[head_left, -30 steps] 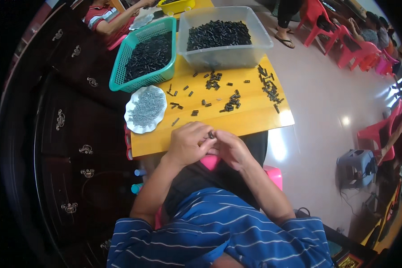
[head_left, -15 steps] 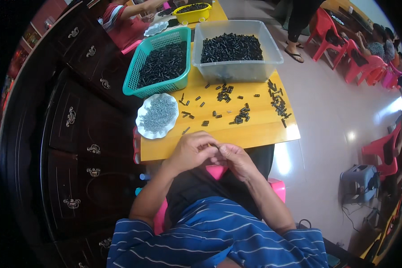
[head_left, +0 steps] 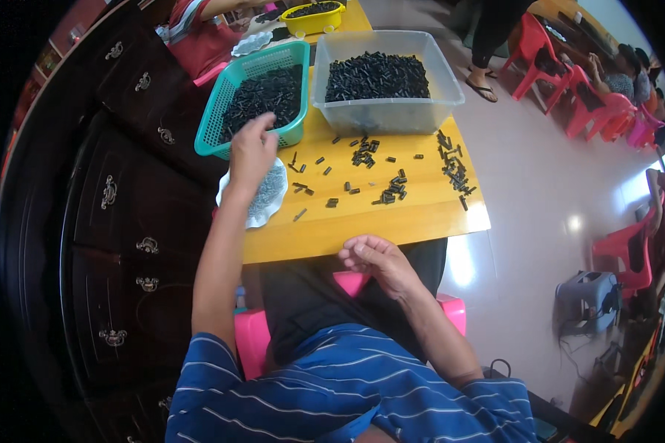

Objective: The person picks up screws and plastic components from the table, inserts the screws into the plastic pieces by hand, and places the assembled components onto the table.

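My left hand (head_left: 253, 151) reaches over the near rim of the green plastic basket (head_left: 290, 134), which is full of small black parts (head_left: 253, 103). Its fingers are stretched out and a little blurred, and no held item shows in them. Below that wrist, partly covered by it, lies a white scalloped plate (head_left: 279, 210) heaped with small silvery metal pieces (head_left: 268, 190). My right hand (head_left: 383, 263) hovers above my lap by the table's front edge, thumb and fingers pressed together; whatever it holds is hidden.
Loose black tubes (head_left: 391, 190) lie scattered on the yellow table (head_left: 310, 240). A clear bin (head_left: 391, 118) of black parts stands beside the basket. Farther back are a yellow basin (head_left: 314, 22) and another person's arm. Dark drawers (head_left: 125, 214) line the left; red chairs (head_left: 536, 63) stand right.
My hands were together above my lap. The left has moved away, forward and left, to the green basket. My right hand stays near the table edge.
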{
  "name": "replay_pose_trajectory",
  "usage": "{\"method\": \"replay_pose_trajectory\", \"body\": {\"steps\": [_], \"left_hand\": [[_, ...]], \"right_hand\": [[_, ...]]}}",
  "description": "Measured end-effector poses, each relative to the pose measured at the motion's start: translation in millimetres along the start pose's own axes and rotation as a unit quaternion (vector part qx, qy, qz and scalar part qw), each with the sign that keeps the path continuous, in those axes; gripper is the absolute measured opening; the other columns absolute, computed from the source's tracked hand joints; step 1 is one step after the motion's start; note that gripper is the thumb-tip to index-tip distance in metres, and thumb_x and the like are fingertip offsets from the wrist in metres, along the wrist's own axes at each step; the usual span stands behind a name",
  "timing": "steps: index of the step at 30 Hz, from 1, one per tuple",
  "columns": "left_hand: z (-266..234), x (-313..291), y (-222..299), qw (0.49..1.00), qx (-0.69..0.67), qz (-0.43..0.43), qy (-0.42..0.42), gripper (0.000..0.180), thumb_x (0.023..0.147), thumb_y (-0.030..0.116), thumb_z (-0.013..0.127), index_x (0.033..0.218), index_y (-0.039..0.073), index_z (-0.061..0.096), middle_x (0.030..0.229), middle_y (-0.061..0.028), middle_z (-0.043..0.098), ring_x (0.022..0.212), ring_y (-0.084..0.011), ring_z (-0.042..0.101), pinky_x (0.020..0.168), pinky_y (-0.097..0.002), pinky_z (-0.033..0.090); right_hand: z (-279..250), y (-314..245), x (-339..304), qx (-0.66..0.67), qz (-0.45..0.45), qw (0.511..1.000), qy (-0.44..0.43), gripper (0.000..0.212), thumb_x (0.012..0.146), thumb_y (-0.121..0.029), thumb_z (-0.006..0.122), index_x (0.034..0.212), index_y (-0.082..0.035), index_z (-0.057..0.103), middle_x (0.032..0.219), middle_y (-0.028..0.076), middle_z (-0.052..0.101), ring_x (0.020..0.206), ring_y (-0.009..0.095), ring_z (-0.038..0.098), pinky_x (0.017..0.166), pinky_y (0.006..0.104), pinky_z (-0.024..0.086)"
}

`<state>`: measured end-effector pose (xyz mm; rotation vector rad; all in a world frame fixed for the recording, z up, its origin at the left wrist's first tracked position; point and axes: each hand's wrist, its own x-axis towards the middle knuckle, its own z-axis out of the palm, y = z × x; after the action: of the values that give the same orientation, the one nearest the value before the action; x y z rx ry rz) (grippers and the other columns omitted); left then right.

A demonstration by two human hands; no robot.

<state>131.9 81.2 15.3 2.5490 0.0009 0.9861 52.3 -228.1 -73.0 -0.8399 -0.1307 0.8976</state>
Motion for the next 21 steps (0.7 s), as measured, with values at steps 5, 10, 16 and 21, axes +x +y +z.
{"method": "replay_pose_trajectory", "body": {"steps": [5,10,16,21], "left_hand": [[19.6,-71.0,61.4,0.981,-0.076,-0.021,-0.179,0.017,0.081,0.005,0.069,0.097,0.002,0.070,0.093,-0.0134,0.069,0.080,-0.0292,0.068,0.074,-0.0363,0.053],[31.3,-101.9,77.1,0.982,-0.076,0.006,-0.174,0.017,0.079,0.007,0.071,0.095,0.002,0.070,0.096,-0.0120,0.069,0.093,-0.0323,0.065,0.081,-0.0402,0.051],[35.3,-106.2,77.9,0.988,-0.028,0.017,-0.152,0.019,0.078,0.006,0.071,0.096,0.003,0.069,0.096,-0.0120,0.068,0.092,-0.0331,0.064,0.080,-0.0411,0.052],[36.5,-115.1,73.6,0.986,-0.020,-0.003,-0.164,0.013,0.079,0.008,0.069,0.090,0.004,0.067,0.093,-0.0107,0.066,0.089,-0.0320,0.063,0.079,-0.0422,0.051]], "right_hand": [[0.4,-2.5,-1.2,0.009,0.009,1.000,0.015,0.018,0.099,-0.018,0.059,0.109,-0.005,0.065,0.100,0.005,0.070,0.086,0.010,0.064,0.082,0.0233,0.050],[2.1,-4.4,-0.9,0.026,0.007,0.999,0.023,0.019,0.096,-0.021,0.065,0.107,-0.005,0.066,0.099,0.007,0.071,0.087,0.012,0.066,0.085,0.0259,0.051],[-2.4,-1.9,0.1,0.033,0.000,0.999,0.011,0.018,0.096,-0.020,0.064,0.106,-0.005,0.066,0.099,0.007,0.071,0.087,0.012,0.066,0.085,0.0258,0.051],[-0.9,-2.6,-0.4,0.029,0.003,0.999,0.018,0.018,0.096,-0.020,0.064,0.106,-0.005,0.066,0.099,0.006,0.071,0.087,0.012,0.066,0.084,0.0255,0.051]]}}
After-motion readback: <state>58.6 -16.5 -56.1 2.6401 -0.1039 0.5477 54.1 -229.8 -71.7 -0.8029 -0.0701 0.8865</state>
